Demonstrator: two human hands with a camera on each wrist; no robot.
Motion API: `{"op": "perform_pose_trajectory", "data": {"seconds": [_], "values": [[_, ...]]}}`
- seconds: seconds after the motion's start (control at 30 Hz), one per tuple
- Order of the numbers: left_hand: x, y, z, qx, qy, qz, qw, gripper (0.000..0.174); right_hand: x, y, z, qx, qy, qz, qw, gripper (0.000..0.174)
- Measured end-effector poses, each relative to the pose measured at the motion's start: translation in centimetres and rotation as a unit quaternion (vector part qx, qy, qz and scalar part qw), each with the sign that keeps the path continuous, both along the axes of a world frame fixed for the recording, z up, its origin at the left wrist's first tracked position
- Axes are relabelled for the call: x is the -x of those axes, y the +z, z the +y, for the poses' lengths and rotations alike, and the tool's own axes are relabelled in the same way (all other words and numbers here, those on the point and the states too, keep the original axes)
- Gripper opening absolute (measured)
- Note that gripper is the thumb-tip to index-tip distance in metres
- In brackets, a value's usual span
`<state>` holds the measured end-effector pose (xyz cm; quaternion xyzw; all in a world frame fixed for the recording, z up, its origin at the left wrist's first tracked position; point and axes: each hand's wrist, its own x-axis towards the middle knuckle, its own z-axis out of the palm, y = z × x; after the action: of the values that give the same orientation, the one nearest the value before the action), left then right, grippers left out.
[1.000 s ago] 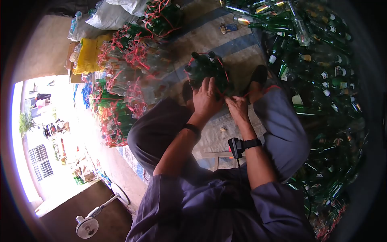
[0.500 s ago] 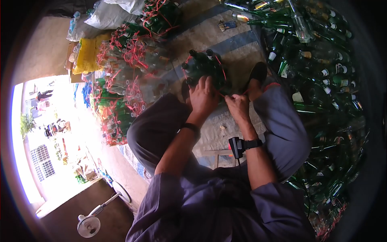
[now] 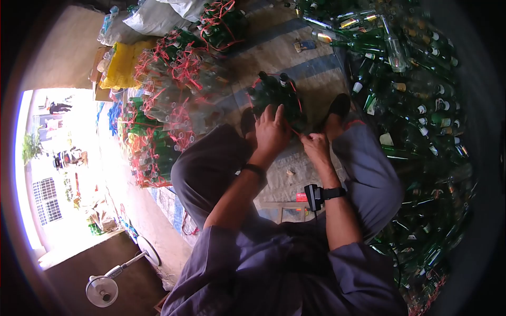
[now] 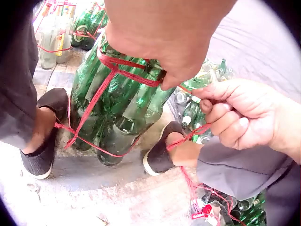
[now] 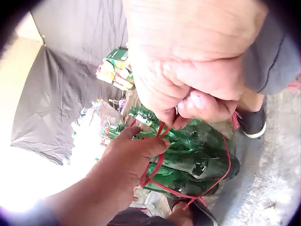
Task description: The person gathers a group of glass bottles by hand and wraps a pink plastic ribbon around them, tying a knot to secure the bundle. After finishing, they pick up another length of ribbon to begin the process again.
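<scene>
A bundle of green glass bottles (image 4: 134, 106) stands upright on the floor between the person's feet, with red plastic string (image 4: 101, 89) running round its necks and lower sides. My left hand (image 3: 272, 132) lies over the near side of the bottle tops. In the right wrist view, the thumb of that left hand (image 5: 120, 162) presses the string against its fingers beside the necks. My right hand (image 4: 244, 113) pinches a length of the same string just right of the bundle, fingers curled in. From its fist a tail of string hangs toward the person's right shoe (image 4: 164, 148).
A large heap of loose green bottles (image 3: 421, 105) fills the right side. To the left stand tied bundles of clear and green bottles (image 3: 163, 113), with a yellow sack (image 3: 124, 66) and white sacks (image 3: 153, 21) behind. A white fan (image 3: 103, 290) is at the lower left.
The head view has shifted a little, so the scene sits slightly differently in it. Both hands stay at the bundle, the right one still pinching the string with only a small movement.
</scene>
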<state>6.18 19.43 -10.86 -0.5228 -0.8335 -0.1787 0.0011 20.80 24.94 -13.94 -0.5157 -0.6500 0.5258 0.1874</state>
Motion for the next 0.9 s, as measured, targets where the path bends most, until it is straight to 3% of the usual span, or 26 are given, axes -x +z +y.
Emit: {"op": "perform_pose_trajectory", "data": {"seconds": [0.07, 0.13, 0.23, 0.3, 0.37, 0.4, 0.47, 0.53, 0.6, 0.67, 0.73, 0.83, 0.9], "values": [[-0.8, 1.0, -1.0, -0.058, -0.013, 0.066, 0.996, 0.053, -0.3, -0.5, 0.2, 0.022, 0.010, -0.002, 1.000, 0.034], [-2.2, 2.7, -2.3, -0.064, -0.070, -0.027, 0.995, 0.047, -0.7, -0.9, 0.6, -0.043, 0.046, -0.005, 0.998, 0.032], [-3.2, 2.1, -3.0, -0.074, -0.130, -0.080, 0.986, 0.046, -1.0, -0.2, 1.0, -0.059, 0.064, -0.014, 0.996, 0.034], [-3.6, 2.5, -3.3, -0.066, -0.133, -0.091, 0.985, 0.050, -0.9, 0.3, 1.0, -0.096, 0.078, -0.006, 0.992, 0.032], [-3.7, 3.5, -3.3, -0.081, -0.194, -0.032, 0.977, 0.043, -1.0, 0.6, 0.9, -0.133, 0.093, 0.001, 0.987, 0.031], [-3.9, 3.1, -3.3, -0.085, -0.192, -0.033, 0.977, 0.043, -1.1, 0.2, 0.7, -0.148, 0.105, -0.020, 0.983, 0.029], [-4.5, 1.0, -3.5, -0.096, -0.134, -0.256, 0.953, 0.036, -1.5, 0.2, 0.6, -0.165, 0.121, -0.043, 0.978, 0.028], [-4.4, 0.0, -3.6, -0.124, -0.135, -0.237, 0.954, 0.034, -1.9, 0.3, 0.8, -0.113, 0.174, -0.052, 0.977, 0.026], [-4.6, -0.3, -4.0, -0.150, -0.134, -0.219, 0.955, 0.032, -2.7, -3.0, 1.1, -0.147, 0.213, -0.068, 0.964, 0.026], [-5.0, 0.7, -4.2, -0.076, -0.134, -0.251, 0.956, 0.044, -2.8, -3.1, 1.3, -0.180, 0.252, -0.082, 0.947, 0.027], [-5.4, 0.5, -4.4, -0.082, -0.143, -0.252, 0.954, 0.042, -2.4, 0.5, 1.6, -0.038, 0.199, -0.114, 0.973, 0.024], [-6.1, 0.4, -4.6, -0.106, -0.162, -0.276, 0.942, 0.033, -2.6, 1.0, 2.7, 0.038, 0.199, -0.119, 0.972, 0.023], [-6.6, 0.8, -4.8, -0.125, -0.172, -0.298, 0.931, 0.025, -2.6, 0.7, 3.3, 0.014, 0.169, -0.105, 0.980, 0.024]]}}
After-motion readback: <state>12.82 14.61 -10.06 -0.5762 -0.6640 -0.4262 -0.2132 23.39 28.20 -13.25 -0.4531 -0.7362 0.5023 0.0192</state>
